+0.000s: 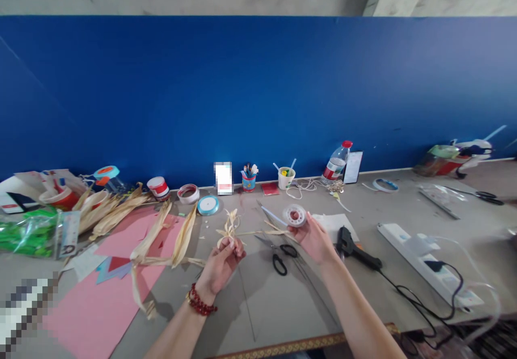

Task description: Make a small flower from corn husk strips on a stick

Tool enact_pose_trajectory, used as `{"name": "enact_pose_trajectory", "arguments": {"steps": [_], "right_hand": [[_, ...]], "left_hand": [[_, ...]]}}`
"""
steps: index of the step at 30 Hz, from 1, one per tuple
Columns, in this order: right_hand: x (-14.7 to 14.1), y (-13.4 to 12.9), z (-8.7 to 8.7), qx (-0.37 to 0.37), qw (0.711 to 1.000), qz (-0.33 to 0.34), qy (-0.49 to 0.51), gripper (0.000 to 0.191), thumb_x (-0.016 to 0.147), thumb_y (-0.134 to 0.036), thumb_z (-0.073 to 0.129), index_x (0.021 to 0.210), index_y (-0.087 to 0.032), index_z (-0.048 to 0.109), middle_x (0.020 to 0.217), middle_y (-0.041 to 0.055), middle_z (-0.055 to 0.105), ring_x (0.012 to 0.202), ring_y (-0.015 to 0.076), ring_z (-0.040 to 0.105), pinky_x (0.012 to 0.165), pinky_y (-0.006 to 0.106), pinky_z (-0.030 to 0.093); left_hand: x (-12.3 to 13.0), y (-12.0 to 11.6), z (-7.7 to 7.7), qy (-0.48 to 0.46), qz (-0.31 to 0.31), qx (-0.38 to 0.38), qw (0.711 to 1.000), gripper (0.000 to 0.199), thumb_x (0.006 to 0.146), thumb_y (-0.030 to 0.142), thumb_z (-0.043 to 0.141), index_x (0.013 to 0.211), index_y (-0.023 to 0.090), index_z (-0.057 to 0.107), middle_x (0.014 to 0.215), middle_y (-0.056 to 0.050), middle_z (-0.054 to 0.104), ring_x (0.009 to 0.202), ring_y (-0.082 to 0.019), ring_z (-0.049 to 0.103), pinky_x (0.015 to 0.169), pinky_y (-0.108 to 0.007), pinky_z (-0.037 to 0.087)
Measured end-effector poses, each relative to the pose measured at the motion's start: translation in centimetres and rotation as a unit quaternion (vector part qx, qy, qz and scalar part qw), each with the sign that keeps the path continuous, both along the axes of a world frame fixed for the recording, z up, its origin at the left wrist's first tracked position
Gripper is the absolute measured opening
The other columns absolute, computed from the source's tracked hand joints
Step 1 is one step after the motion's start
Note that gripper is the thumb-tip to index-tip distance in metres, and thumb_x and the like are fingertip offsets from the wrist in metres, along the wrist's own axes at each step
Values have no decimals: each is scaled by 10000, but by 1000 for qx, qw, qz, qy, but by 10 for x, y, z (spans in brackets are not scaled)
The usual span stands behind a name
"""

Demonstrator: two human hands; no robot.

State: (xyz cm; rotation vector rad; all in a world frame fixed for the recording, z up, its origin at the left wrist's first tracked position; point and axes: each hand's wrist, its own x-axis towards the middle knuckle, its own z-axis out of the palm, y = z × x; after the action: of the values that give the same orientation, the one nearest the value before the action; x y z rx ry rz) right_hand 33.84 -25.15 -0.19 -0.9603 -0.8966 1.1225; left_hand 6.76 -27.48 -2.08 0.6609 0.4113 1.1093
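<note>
My left hand [226, 259], with a red bead bracelet on its wrist, is closed around the base of a small pale corn-husk flower [231, 223], whose petals stick up above the fingers. To the right, my right hand [313, 238] holds a round clear spool [295, 216] by its lower right edge, raised over the table. Black-handled scissors [279, 262] lie between the two hands. A thin wire runs down the table from near my left hand. Behind the scissors are strips of husk [278, 232] and thin rods.
Dried husks [151, 235] and pink paper [97, 310] cover the left side. A blue ribbon roll [208, 205], cups and a bottle [336, 165] stand along the blue partition. On the right lie a glue gun [357, 250] and a power strip [428, 267] with cables.
</note>
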Motion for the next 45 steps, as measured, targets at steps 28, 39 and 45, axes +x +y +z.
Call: {"name": "enact_pose_trajectory", "arguments": {"steps": [28, 39, 45], "right_hand": [[-77, -16, 2, 43, 936, 170, -304, 435, 956, -549, 464, 679, -220, 533, 566, -35, 422, 532, 138, 374, 533, 265, 306], [-9, 31, 16, 37, 878, -91, -468, 471, 945, -488, 396, 667, -177, 615, 548, 12, 529, 556, 179, 484, 574, 288, 366], [50, 35, 20, 71, 773, -214, -593, 218, 830, -236, 509, 867, -229, 724, 1112, 89, 696, 1100, 300, 534, 1060, 494, 277]], "left_hand": [[0, -3, 6, 13, -24, -80, 996, 95, 807, 200, 755, 772, 149, 683, 935, -55, 731, 861, -189, 683, 832, -373, 544], [-4, 3, 3, -64, 36, -101, 992, 111, 793, 169, 763, 785, 155, 653, 940, -32, 742, 887, -185, 699, 850, -377, 554], [-6, 3, 3, -77, 36, -91, 992, 106, 797, 192, 767, 827, 169, 668, 971, -31, 752, 881, -172, 701, 837, -364, 570]]}}
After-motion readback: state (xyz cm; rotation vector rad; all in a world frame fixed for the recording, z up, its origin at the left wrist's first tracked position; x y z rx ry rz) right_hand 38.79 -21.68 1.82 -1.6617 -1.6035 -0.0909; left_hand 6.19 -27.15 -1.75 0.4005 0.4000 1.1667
